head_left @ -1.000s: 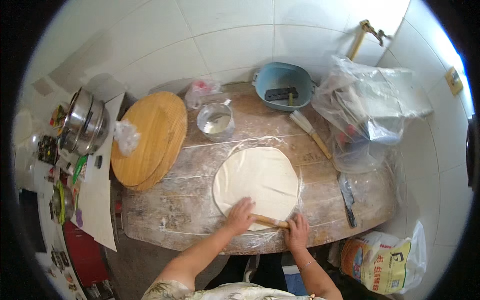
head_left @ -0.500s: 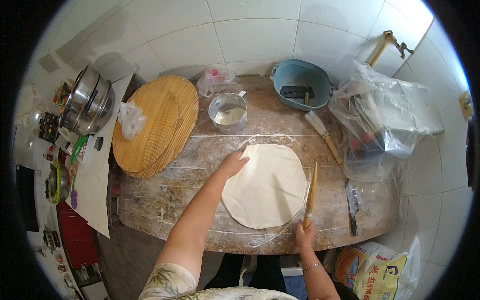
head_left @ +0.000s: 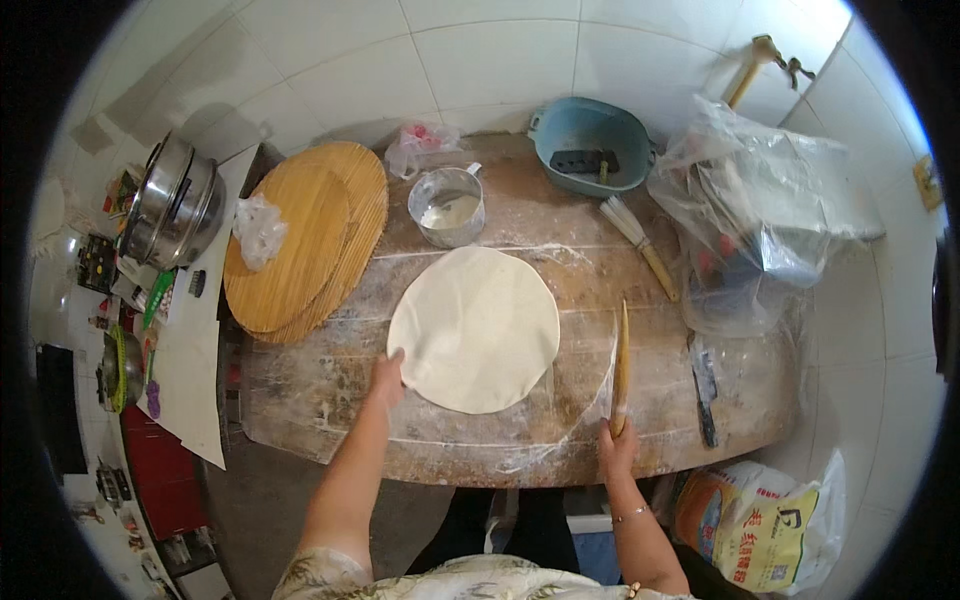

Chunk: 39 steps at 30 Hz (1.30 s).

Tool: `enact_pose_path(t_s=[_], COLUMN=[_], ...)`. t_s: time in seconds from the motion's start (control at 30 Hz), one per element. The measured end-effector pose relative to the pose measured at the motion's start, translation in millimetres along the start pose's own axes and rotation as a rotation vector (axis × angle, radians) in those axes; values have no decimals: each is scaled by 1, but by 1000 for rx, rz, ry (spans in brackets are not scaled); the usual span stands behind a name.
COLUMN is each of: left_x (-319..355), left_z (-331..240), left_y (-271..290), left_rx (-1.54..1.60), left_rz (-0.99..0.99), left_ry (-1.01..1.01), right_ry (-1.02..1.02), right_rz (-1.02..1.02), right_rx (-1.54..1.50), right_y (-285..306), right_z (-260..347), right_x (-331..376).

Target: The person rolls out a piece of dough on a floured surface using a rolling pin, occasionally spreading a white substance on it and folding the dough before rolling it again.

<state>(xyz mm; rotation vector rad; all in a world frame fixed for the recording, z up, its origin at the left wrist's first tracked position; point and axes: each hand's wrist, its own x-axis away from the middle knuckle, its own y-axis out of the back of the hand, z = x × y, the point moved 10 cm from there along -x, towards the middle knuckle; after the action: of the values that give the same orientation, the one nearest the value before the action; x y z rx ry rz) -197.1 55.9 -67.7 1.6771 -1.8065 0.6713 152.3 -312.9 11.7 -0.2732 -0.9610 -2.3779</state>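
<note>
The left hand (head_left: 388, 372) lies flat and open on the near-left edge of the dough (head_left: 474, 327), steadying it on the bench (head_left: 700, 400); the right hand (head_left: 617, 447) grips the rolling pin (head_left: 622, 365), parked right of it.

We see a pale cream dough circle (head_left: 474, 328) on a brown wooden table (head_left: 560, 215) dusted with white flour. At twelve o'clock sits a blue-green bowl (head_left: 592, 145). At ten o'clock lie light brown round boards (head_left: 305, 240). The wall tiles (head_left: 480, 55) are white.
</note>
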Motion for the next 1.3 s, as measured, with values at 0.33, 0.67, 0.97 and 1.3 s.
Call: enact_pose_path(t_s=[0.33, 0.67, 0.97, 1.3], left_x=[82, 103, 189, 223], left_z=[80, 105, 183, 142], left_y=[24, -9, -151, -137], left_rx=[359, 320, 353, -23], left_rz=[-103, 128, 252, 366], left_ry=[40, 192, 392, 421], right_ry=[-370, -209, -13, 616], right_rz=[617, 602, 73, 223], right_rx=[-538, -504, -401, 474], right_y=[-119, -130, 23, -6], right_z=[-26, -52, -11, 46], right_x=[72, -8, -82, 7])
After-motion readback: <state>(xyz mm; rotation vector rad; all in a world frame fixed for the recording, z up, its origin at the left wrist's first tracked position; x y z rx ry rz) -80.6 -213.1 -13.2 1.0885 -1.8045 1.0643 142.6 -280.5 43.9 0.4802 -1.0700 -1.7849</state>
